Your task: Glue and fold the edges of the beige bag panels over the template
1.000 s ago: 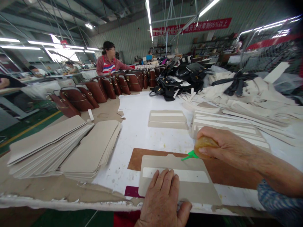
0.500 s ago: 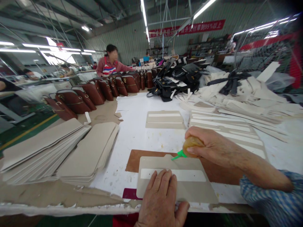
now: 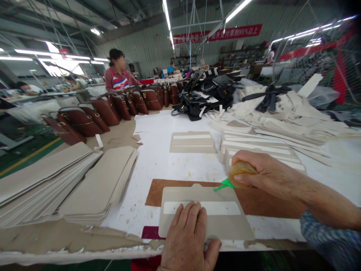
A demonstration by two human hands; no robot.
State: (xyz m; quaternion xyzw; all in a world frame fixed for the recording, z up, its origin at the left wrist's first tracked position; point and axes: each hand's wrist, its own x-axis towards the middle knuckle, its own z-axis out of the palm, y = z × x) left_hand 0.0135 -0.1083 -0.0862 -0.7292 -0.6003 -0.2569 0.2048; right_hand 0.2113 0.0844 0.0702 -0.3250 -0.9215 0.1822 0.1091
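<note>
A beige panel (image 3: pixel 225 224) with a white strip (image 3: pixel 217 208) across it lies near the table's front edge, partly over a brown sheet (image 3: pixel 267 201). My left hand (image 3: pixel 188 235) rests flat on the panel and strip, its fingers slightly apart. In my right hand (image 3: pixel 262 171) is a yellowish squeeze bottle (image 3: pixel 242 174), gripped between thumb and fingers. The bottle's green nozzle (image 3: pixel 224 184) points left and down at the panel's top edge, right of the small tab. Whether the tip touches the panel, I cannot tell.
Stacks of beige panels (image 3: pixel 98 182) stand at the left, and strip-covered panels (image 3: pixel 267 145) at the right. Another panel (image 3: pixel 193 142) lies farther back. Brown bags (image 3: pixel 81 121), black bags (image 3: pixel 194 103) and beige scraps (image 3: pixel 290 109) line the rear. A person (image 3: pixel 120 75) is behind the brown bags.
My right hand has moved the bottle right along the panel's top edge. My left hand stays flat on the panel. The whole view has shifted slightly, and the person behind has turned their head.
</note>
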